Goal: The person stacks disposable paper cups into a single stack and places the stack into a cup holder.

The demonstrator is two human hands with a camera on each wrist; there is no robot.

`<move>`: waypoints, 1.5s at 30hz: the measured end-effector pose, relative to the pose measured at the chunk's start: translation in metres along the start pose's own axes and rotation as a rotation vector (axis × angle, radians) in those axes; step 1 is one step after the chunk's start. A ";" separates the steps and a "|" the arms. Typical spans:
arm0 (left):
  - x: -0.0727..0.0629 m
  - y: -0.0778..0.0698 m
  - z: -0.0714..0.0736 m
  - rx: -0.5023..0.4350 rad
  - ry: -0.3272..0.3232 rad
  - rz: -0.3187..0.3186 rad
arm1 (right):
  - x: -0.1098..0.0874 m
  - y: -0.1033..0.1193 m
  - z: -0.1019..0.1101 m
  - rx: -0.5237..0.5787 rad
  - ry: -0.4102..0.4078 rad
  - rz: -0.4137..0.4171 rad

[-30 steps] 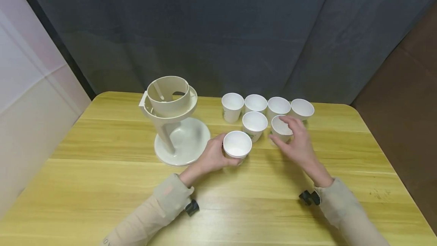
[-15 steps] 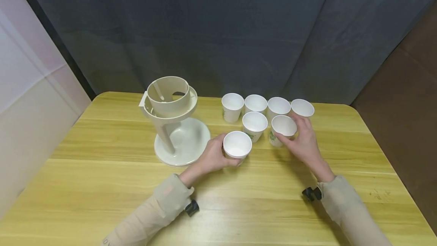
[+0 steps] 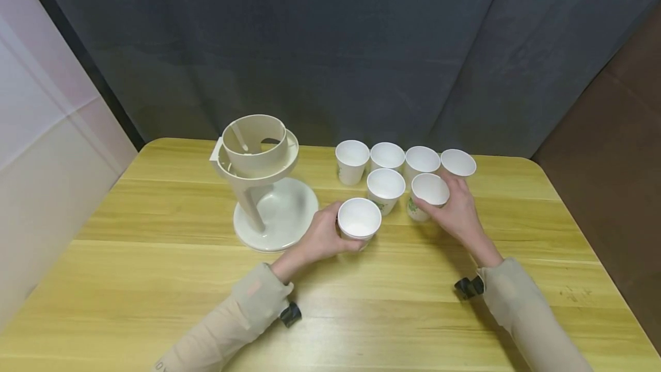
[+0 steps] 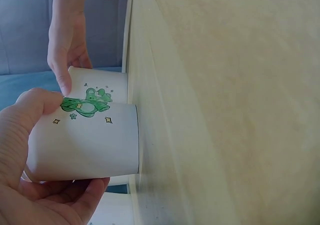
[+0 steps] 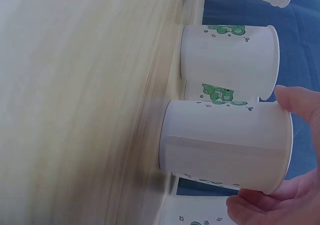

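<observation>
My left hand (image 3: pixel 322 234) grips a white paper cup (image 3: pixel 358 220) at the front of the group, thumb on its near side. A second edge shows just below its rim. In the left wrist view this cup (image 4: pixel 90 140) bears a green cartoon print and stands on the table. My right hand (image 3: pixel 459 208) holds another white cup (image 3: pixel 430 191) by its upper part, thumb and fingers on opposite sides. The right wrist view shows this cup (image 5: pixel 227 142) upright, its base at the tabletop. Between the held cups, slightly behind, stands another cup (image 3: pixel 385 185).
Several white cups (image 3: pixel 352 157) form a row along the table's back. Left of them stands a cream plastic stand (image 3: pixel 248 211) with a ring-shaped top (image 3: pixel 258 162) and round base (image 3: pixel 289 211). A dark cloth (image 3: pixel 310 45) hangs behind the wooden table (image 3: pixel 372 326).
My right hand has closed its fingers round the right cup, which has shifted slightly to the right. The left hand and its cup have stayed in place.
</observation>
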State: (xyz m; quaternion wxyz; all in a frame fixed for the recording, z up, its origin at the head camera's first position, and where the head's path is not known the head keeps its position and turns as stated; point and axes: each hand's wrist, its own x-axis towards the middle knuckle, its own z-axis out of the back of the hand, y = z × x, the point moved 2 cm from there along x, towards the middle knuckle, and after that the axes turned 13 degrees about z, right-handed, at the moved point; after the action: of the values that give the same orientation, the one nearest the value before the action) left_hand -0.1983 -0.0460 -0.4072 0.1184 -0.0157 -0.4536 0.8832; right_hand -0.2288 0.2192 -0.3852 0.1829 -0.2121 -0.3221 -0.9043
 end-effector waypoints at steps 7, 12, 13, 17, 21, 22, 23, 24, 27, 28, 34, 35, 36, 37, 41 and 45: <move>-0.001 -0.001 0.000 -0.005 0.005 0.002 | 0.001 -0.001 0.000 0.009 0.027 -0.058; -0.001 0.000 0.000 -0.007 0.004 -0.004 | 0.000 -0.002 0.001 0.020 0.028 -0.085; -0.001 0.000 0.000 -0.007 0.005 -0.003 | -0.001 -0.002 0.001 0.021 0.027 -0.083; -0.002 -0.001 0.001 -0.008 0.007 -0.002 | -0.003 -0.001 0.002 0.017 0.021 -0.071; -0.002 -0.001 0.001 -0.007 0.005 -0.005 | -0.006 0.001 0.003 0.008 0.015 -0.059; -0.002 -0.001 0.001 -0.005 0.004 -0.004 | -0.007 0.002 0.003 0.007 0.012 -0.056; -0.002 0.000 0.000 -0.006 0.007 -0.001 | -0.007 0.003 0.004 0.007 0.010 -0.053; -0.001 0.000 0.000 -0.005 0.006 0.000 | -0.007 0.004 0.004 0.007 0.008 -0.051; -0.002 0.000 0.000 -0.005 0.004 -0.002 | -0.009 0.008 0.006 0.011 0.003 -0.044; -0.002 0.000 0.001 -0.005 0.005 -0.001 | -0.009 0.009 0.007 0.013 0.002 -0.042; -0.003 -0.001 0.001 0.000 -0.005 -0.012 | -0.011 0.024 0.014 0.016 -0.001 -0.006; -0.003 -0.001 0.001 0.000 -0.007 -0.013 | -0.011 0.027 0.015 0.014 -0.004 0.003; -0.003 -0.001 0.002 0.000 -0.009 -0.016 | -0.011 0.029 0.016 0.013 -0.007 0.011; -0.003 -0.001 0.002 -0.001 -0.010 -0.019 | -0.011 0.032 0.017 0.011 -0.008 0.018; -0.002 -0.002 0.002 0.005 -0.009 -0.023 | -0.010 0.042 0.020 0.012 -0.007 0.041; -0.002 -0.002 0.002 0.007 -0.008 -0.026 | -0.008 0.054 0.023 0.040 -0.002 0.073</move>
State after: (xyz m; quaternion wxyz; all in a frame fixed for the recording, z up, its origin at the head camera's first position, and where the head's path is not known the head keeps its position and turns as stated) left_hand -0.1965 -0.0469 -0.4046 0.1283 -0.0059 -0.4511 0.8832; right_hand -0.1904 0.1963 -0.3461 0.2196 -0.2209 -0.3324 -0.8902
